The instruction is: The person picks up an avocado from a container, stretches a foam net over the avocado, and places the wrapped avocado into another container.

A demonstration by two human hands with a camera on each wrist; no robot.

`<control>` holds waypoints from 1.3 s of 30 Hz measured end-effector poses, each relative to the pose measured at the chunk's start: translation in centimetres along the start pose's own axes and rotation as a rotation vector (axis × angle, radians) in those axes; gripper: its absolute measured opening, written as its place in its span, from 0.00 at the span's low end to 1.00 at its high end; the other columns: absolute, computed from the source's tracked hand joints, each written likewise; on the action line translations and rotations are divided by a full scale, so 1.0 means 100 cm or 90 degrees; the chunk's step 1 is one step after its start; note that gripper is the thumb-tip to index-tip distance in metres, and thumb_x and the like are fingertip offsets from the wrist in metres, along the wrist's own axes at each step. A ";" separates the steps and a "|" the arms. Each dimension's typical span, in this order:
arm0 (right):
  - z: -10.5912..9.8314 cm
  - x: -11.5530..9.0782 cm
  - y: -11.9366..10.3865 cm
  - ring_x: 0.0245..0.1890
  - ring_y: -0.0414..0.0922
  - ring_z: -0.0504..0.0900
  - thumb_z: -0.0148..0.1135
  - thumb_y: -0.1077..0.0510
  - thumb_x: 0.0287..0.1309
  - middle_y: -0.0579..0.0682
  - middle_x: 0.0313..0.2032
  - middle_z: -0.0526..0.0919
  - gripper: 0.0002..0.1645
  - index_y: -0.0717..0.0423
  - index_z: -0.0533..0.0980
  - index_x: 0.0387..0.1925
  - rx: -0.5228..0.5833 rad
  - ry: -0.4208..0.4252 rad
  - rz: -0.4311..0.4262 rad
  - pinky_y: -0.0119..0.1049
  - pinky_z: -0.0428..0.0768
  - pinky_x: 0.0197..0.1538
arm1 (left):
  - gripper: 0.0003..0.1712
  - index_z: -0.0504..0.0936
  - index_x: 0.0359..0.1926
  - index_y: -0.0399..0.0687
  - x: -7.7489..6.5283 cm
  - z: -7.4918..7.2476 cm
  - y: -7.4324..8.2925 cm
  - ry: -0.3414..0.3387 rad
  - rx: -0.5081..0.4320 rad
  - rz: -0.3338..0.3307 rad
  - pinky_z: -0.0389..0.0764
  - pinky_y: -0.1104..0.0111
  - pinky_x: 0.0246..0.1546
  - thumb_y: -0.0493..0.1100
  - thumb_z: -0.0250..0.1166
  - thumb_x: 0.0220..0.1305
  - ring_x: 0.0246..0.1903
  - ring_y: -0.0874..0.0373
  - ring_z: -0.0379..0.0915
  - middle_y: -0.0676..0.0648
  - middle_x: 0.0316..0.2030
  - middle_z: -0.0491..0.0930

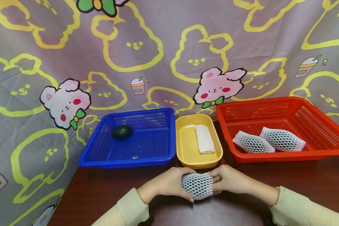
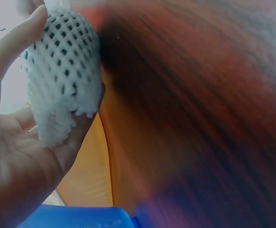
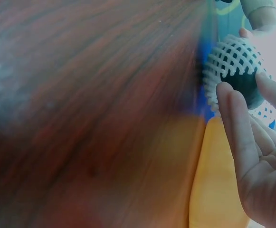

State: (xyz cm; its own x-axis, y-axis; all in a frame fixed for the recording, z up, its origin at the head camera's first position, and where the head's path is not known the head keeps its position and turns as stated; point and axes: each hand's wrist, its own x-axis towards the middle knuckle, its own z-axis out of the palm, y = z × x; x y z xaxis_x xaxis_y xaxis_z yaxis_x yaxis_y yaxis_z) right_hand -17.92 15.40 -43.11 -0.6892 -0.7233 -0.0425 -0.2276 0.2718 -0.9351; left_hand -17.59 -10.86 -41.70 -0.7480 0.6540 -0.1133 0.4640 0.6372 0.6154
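My left hand (image 1: 173,182) grips a dark avocado (image 3: 247,90) in a white foam net sleeve (image 1: 197,185), thumb on the near side and fingers on the far side. In the left wrist view, the net's frayed end (image 2: 57,126) lies against the palm. My right hand (image 1: 228,180) holds the net's right end with thumb and fingertips. The right wrist view shows dark skin bare at this open end, between the right thumb and fingers (image 3: 242,128). Both hands are above the table's front part.
A blue basket (image 1: 127,161) holds a bare avocado (image 1: 121,132). In the middle, a yellow tray (image 1: 186,150) contains white foam netting (image 1: 205,139). Two net-covered dark fruits (image 1: 254,142) lie in the red basket (image 1: 288,156). A patterned cloth (image 1: 158,40) hangs behind the dark wooden table (image 1: 101,194).
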 end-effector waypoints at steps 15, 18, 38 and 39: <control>0.000 -0.004 0.006 0.23 0.44 0.85 0.63 0.63 0.67 0.49 0.29 0.87 0.07 0.62 0.84 0.36 0.010 0.002 0.016 0.38 0.85 0.28 | 0.42 0.78 0.58 0.51 -0.023 -0.013 -0.025 0.016 -0.044 -0.040 0.77 0.68 0.52 0.47 0.88 0.40 0.45 0.65 0.77 0.54 0.47 0.83; 0.000 -0.003 0.006 0.23 0.45 0.86 0.63 0.63 0.68 0.49 0.31 0.87 0.07 0.64 0.84 0.37 0.020 -0.002 0.011 0.40 0.85 0.28 | 0.39 0.79 0.57 0.51 -0.025 -0.010 -0.026 0.023 -0.054 -0.048 0.78 0.69 0.48 0.49 0.86 0.44 0.42 0.67 0.78 0.55 0.45 0.84; 0.008 -0.002 0.006 0.24 0.45 0.86 0.58 0.65 0.68 0.53 0.28 0.86 0.11 0.71 0.82 0.38 0.097 -0.040 0.012 0.44 0.86 0.30 | 0.40 0.83 0.58 0.45 -0.021 -0.001 -0.015 0.036 -0.037 -0.037 0.78 0.72 0.50 0.48 0.87 0.41 0.43 0.69 0.78 0.54 0.46 0.86; 0.007 -0.002 0.006 0.24 0.45 0.86 0.58 0.64 0.68 0.53 0.27 0.86 0.11 0.71 0.83 0.39 0.094 -0.039 0.010 0.44 0.86 0.30 | 0.40 0.83 0.58 0.45 -0.021 -0.001 -0.015 0.035 -0.042 -0.038 0.77 0.72 0.50 0.48 0.87 0.41 0.44 0.69 0.78 0.54 0.46 0.86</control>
State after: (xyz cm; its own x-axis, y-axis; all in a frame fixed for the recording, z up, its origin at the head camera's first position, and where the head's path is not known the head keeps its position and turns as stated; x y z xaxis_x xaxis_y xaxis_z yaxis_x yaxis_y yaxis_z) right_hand -17.43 15.25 -43.87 -0.6478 -0.7581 -0.0747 -0.1103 0.1905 -0.9755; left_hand -16.79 -13.19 -42.32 -0.7992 0.5911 -0.1093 0.3871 0.6453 0.6586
